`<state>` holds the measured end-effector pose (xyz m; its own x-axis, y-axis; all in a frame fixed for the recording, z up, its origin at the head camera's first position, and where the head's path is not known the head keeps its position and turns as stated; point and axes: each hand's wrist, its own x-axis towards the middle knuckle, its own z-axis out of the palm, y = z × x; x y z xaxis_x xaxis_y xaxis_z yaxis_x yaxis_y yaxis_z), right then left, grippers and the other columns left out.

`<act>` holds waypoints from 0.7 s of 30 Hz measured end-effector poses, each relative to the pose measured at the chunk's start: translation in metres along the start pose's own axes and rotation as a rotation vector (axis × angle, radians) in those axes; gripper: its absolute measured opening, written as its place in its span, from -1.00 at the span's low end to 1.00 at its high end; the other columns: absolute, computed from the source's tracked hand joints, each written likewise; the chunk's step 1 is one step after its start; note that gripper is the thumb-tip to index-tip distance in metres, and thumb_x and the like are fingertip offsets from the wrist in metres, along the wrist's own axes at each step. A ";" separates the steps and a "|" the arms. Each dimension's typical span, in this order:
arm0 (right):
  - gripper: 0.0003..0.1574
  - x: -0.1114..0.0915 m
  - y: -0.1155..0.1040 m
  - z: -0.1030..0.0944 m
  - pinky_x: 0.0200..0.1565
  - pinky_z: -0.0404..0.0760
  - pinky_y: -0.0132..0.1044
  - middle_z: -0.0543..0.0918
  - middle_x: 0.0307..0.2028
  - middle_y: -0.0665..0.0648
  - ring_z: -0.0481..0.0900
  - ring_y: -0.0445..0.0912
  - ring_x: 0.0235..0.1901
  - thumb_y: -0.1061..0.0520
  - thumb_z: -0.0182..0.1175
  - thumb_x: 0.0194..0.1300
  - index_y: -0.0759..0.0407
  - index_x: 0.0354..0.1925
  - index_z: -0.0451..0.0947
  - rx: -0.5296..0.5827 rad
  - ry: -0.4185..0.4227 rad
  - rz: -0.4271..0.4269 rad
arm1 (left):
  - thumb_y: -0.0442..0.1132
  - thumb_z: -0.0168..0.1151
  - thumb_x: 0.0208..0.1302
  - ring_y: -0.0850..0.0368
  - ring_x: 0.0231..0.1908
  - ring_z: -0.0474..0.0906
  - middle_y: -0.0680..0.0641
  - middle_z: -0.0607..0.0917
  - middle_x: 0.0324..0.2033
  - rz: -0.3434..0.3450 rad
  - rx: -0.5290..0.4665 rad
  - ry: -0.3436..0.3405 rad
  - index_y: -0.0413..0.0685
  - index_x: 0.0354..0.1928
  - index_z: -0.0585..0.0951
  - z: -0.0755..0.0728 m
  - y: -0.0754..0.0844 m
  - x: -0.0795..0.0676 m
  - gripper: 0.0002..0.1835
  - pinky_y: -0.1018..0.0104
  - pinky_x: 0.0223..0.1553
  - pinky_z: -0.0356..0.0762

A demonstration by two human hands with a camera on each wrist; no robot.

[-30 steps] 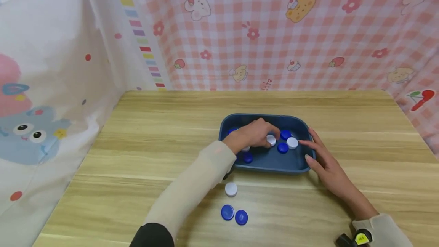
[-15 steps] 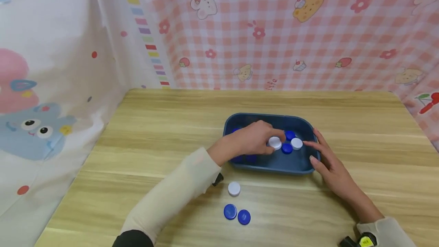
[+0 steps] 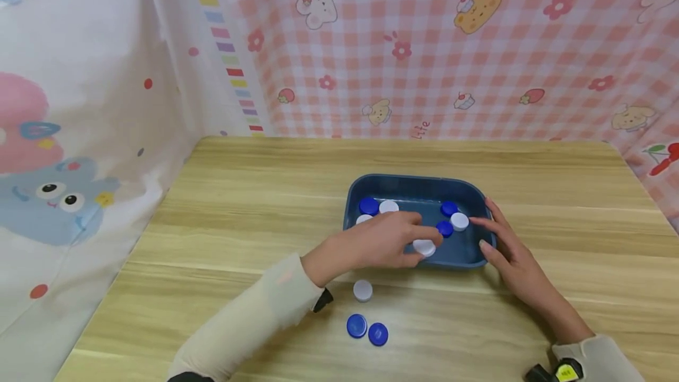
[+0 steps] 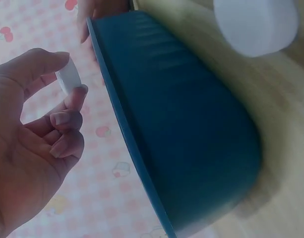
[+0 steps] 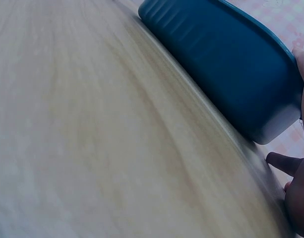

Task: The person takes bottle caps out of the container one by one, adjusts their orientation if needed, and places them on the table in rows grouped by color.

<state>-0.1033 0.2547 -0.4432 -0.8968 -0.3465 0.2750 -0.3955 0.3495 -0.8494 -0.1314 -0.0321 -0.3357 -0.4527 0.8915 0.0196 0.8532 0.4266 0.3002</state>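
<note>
Above the front part of a dark blue tray (image 3: 456, 255), my left hand (image 3: 376, 241) pinches a white bottle cap (image 4: 69, 79) between thumb and finger. My right hand (image 3: 511, 258) lies at the tray's right end, fingers fairly straight and touching the rim. Its index fingertip reaches inside, close to a white cap (image 3: 459, 221). Two blue caps sit beside that one, a rear blue cap (image 3: 448, 208) and a front blue cap (image 3: 444, 229). At the tray's left, a blue cap (image 3: 368, 206) and a white cap (image 3: 389, 208) show; my left hand partly covers that side.
On the wooden table (image 3: 239, 205) before the tray lie a white cap (image 3: 363, 290) and two blue caps, a left one (image 3: 356, 326) and a right one (image 3: 378, 334). A pink checked cloth (image 3: 371, 46) hangs behind the table.
My left hand has drawn toward the tray's front with the white cap, uncovering caps at the left. The right hand stays at the tray's end. The head view has shifted slightly.
</note>
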 end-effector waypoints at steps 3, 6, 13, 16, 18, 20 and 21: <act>-0.46 0.000 -0.001 0.000 0.24 -0.01 -0.61 -0.20 0.51 0.10 -0.27 -0.12 0.45 0.37 -0.07 0.43 0.21 0.34 0.27 0.006 0.000 0.001 | -0.15 0.19 0.33 0.24 -0.49 0.35 0.02 0.48 -0.38 0.049 0.006 0.022 0.11 0.10 0.57 0.003 0.002 -0.008 -0.69 0.54 -0.50 0.26; -0.46 0.000 -0.004 0.000 0.24 -0.01 -0.60 -0.20 0.51 0.08 -0.27 -0.11 0.45 0.38 -0.07 0.43 0.22 0.34 0.27 0.016 -0.003 -0.002 | -0.17 0.19 0.32 0.24 -0.49 0.34 0.02 0.47 -0.41 0.089 0.030 0.027 0.08 0.10 0.57 0.007 0.006 -0.016 -0.69 0.53 -0.49 0.25; -0.46 -0.001 -0.008 0.000 0.23 0.00 -0.62 -0.20 0.50 0.11 -0.27 -0.12 0.45 0.37 -0.06 0.43 0.22 0.34 0.26 0.014 0.001 0.004 | -0.11 0.20 0.30 0.22 -0.38 0.37 0.06 0.49 -0.35 0.048 0.188 -0.045 0.19 0.14 0.52 0.013 0.020 -0.028 -0.64 0.49 -0.42 0.32; -0.46 0.000 -0.008 0.000 0.23 -0.01 -0.62 -0.21 0.51 0.11 -0.27 -0.13 0.45 0.36 -0.06 0.44 0.20 0.34 0.26 0.012 -0.002 0.018 | -0.09 0.20 0.30 0.22 -0.36 0.38 0.07 0.51 -0.35 0.058 0.196 -0.054 0.22 0.12 0.53 0.017 0.021 -0.031 -0.65 0.48 -0.43 0.32; -0.45 0.000 -0.007 0.000 0.23 -0.01 -0.62 -0.21 0.50 0.13 -0.27 -0.12 0.45 0.36 -0.06 0.43 0.21 0.34 0.26 0.012 -0.004 0.014 | -0.08 0.22 0.29 0.24 -0.37 0.38 0.09 0.51 -0.36 0.080 0.173 -0.049 0.21 0.10 0.56 0.020 0.020 -0.034 -0.67 0.50 -0.43 0.30; -0.45 0.000 -0.006 0.000 0.23 0.00 -0.61 -0.21 0.50 0.14 -0.27 -0.12 0.45 0.37 -0.06 0.43 0.21 0.34 0.26 0.011 -0.001 0.010 | -0.07 0.23 0.29 0.25 -0.38 0.37 0.11 0.52 -0.39 0.101 0.143 -0.041 0.20 0.08 0.58 0.022 0.018 -0.035 -0.68 0.52 -0.44 0.29; -0.45 0.000 -0.005 0.000 0.24 0.00 -0.61 -0.21 0.50 0.14 -0.27 -0.11 0.45 0.37 -0.06 0.43 0.22 0.34 0.26 0.010 -0.001 0.007 | -0.07 0.24 0.29 0.26 -0.39 0.37 0.11 0.52 -0.39 0.111 0.129 -0.040 0.19 0.07 0.59 0.023 0.017 -0.036 -0.69 0.53 -0.44 0.28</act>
<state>-0.1015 0.2528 -0.4385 -0.8992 -0.3452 0.2688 -0.3874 0.3428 -0.8558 -0.0944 -0.0537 -0.3532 -0.3457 0.9383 0.0068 0.9245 0.3393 0.1736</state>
